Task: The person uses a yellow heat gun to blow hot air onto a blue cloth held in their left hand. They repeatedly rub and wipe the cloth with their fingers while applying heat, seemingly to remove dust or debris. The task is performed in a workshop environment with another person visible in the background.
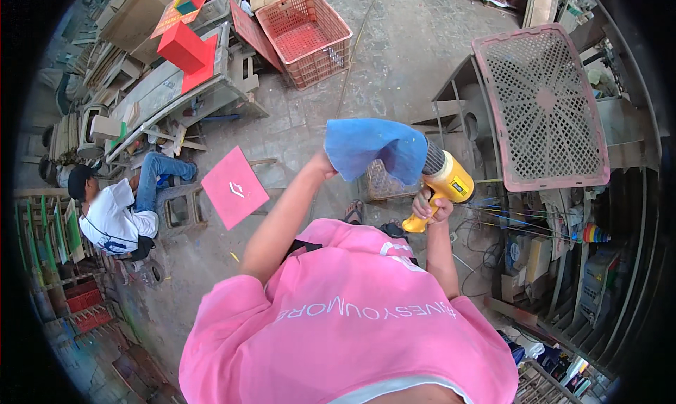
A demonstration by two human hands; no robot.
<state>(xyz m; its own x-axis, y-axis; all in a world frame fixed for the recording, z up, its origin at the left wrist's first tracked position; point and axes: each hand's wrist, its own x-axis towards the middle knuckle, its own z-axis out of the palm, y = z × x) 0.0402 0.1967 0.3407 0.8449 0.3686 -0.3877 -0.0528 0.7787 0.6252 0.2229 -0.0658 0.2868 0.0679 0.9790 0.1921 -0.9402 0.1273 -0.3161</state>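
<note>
1. the left hand is closed on the left end of the blue sheet, its fingertips partly hidden; the sheet is held up in front of the body. if that grip slackened, the curved sheet could sag or drop toward the crate below.

2. the right hand is wrapped round the handle of what looks like a yellow heat gun. its nozzle points left at the sheet's right end, touching it or just beside it; i cannot tell which. if it is running hot, lingering on one spot could scorch, thin or warp the sheet.

3. the nozzle faces across toward the left hand, with only the sheet between. a swing of the right wrist, or hot air passing under the bent near edge, might burn those bare fingers.

4. loose cables lie on the right side of the floor; a snag could jerk the tool, if its cord is among them.

5. the feet are in open sandals near the crate, so a dropped tool could hurt them.
</note>
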